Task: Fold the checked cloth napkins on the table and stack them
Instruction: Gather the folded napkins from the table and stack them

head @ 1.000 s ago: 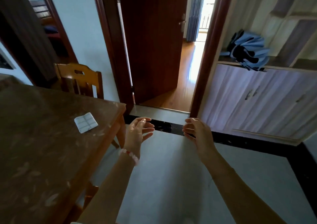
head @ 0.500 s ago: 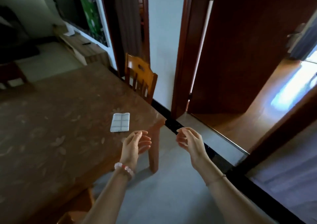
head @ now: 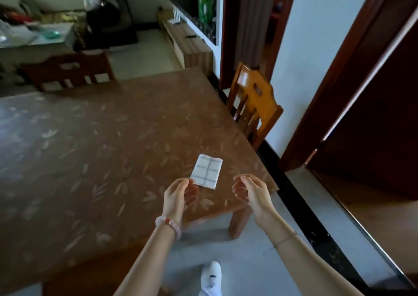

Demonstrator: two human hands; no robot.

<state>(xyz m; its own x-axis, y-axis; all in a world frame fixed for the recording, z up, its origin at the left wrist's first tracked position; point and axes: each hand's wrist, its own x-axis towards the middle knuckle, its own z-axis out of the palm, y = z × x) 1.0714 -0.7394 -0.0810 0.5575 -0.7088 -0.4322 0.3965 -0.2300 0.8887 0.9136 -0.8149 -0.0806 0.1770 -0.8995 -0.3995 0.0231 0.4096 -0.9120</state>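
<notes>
A small white napkin (head: 207,171) with thin grey checks lies folded flat near the right front corner of the brown leaf-patterned table (head: 95,150). My left hand (head: 178,196), with a bead bracelet on the wrist, hovers just in front of the napkin's near left corner, fingers curled and apart, holding nothing. My right hand (head: 251,192) floats to the right of the napkin over the table's corner, fingers loosely curled and empty. Neither hand touches the cloth.
A light wooden chair (head: 254,105) stands at the table's right side by the wall. A darker chair (head: 67,71) stands at the far side. An open dark door (head: 362,92) is on the right. My white shoe (head: 210,277) is on the grey floor.
The view has swung left from the doorway to the table. Both hands have come over the table's corner, closer to the napkin, still empty.
</notes>
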